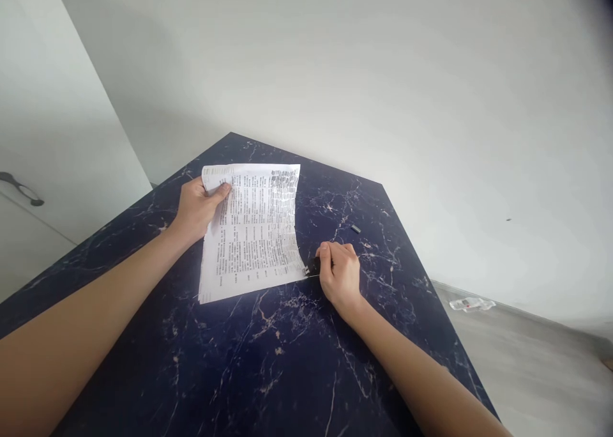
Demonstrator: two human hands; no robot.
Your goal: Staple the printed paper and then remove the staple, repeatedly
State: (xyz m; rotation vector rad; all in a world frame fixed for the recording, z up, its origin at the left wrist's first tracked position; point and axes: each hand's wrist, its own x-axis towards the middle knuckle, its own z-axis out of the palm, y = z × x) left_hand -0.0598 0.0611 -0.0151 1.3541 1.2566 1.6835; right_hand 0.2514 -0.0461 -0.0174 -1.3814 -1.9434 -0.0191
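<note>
Basically, a stack of printed sheets (253,226) is on the dark blue, white-veined table (272,373), btwn the two hands, w/ its near edge running at a slight slant. Left hand (196,210) is at the stack's L edge, nr the far corner: thumb on top, fingers mostly hidden, pinching the paper, w/ the edge there bent up and curling over. Right hand (341,274) is curled in a fist round a small black tool (313,266), thumb along the top, fingers folded in; most of the tool is hidden by the hand, so can't tell its full shape. Its metal-looking tip pokes out toward the L, right at the stack's near R corner; looks to be touching the paper, but too small to be sure. The R edge of the stack curves inward, w/ dense print alongside; rows of text run sideways, too small to read. Just beyond the R hand, a small dark grey pc (355,229) lies on the table, apart from both hand & paper. Table's far end is up nr a plain white wall (335,73). Off to the L: white cabinet (57,105) w/ a dark curved handle (22,189). Down on the R, on the greyish floor (522,367), a crumpled clear plastic wrapper (472,304) lies close to the wall's base.
</note>
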